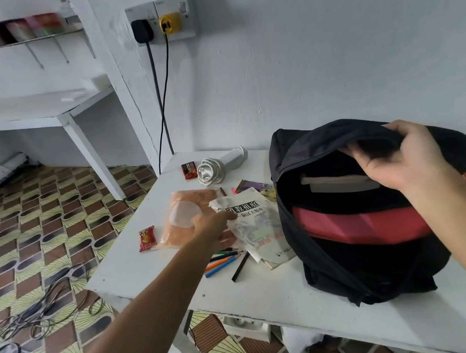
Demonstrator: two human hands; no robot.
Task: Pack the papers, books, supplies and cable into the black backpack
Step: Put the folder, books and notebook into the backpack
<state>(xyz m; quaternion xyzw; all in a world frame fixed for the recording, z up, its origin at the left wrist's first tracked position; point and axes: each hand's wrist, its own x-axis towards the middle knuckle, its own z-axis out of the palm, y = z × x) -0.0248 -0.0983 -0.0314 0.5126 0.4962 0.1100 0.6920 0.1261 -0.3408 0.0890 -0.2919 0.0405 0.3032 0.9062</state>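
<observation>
Forearms fill the lower frame. At right of centre, the right hand (404, 159) is clamped on the soft top flap of the black backpack (355, 233), by which the mouth is held open on the white surface (273, 294). Left of centre, the left hand (213, 224) is laid on the worn book (259, 227) — whether its fingers are closed on it cannot be told. Limp and light, the book is best taken by its spine. Pencils (223, 261), an orange pouch (183, 217) and the coiled white cable (209, 170) lie beside — still unpacked.
</observation>
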